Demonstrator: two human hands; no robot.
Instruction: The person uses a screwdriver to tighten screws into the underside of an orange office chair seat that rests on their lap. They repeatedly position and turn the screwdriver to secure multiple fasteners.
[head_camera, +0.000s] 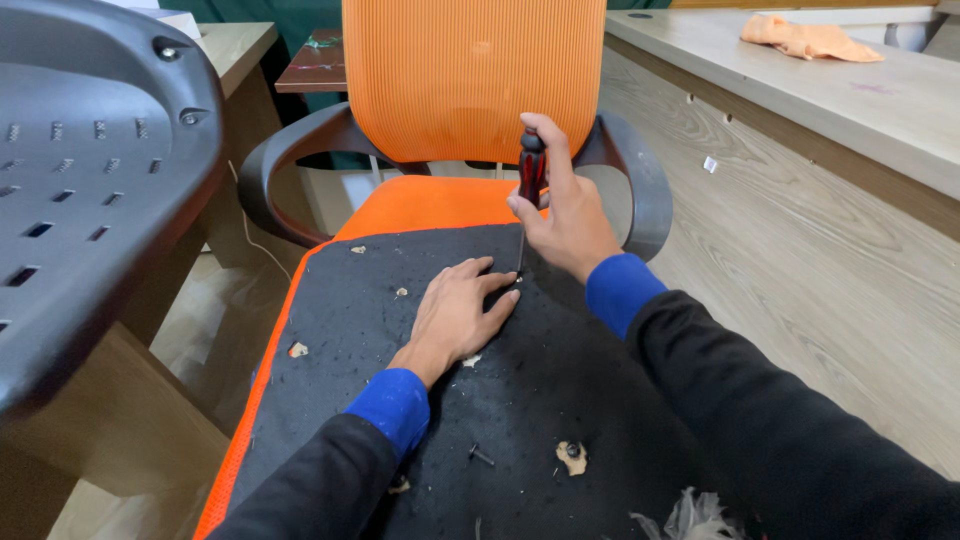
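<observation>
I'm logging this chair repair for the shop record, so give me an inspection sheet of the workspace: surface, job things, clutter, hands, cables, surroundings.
Surface: black seat panel of an orange office chair, dusty and speckled.
Job's things: screwdriver with dark red handle, upright, tip down on the panel; loose screw lying near the front.
Clutter: foam and wood scraps scattered over the panel.
Hands: right hand grips the screwdriver handle; left hand lies flat on the panel beside the tip.
Cables: thin pale cord hanging behind the left armrest.
Surroundings: wooden desk at right with an orange cloth on top; grey plastic shell at left.
</observation>
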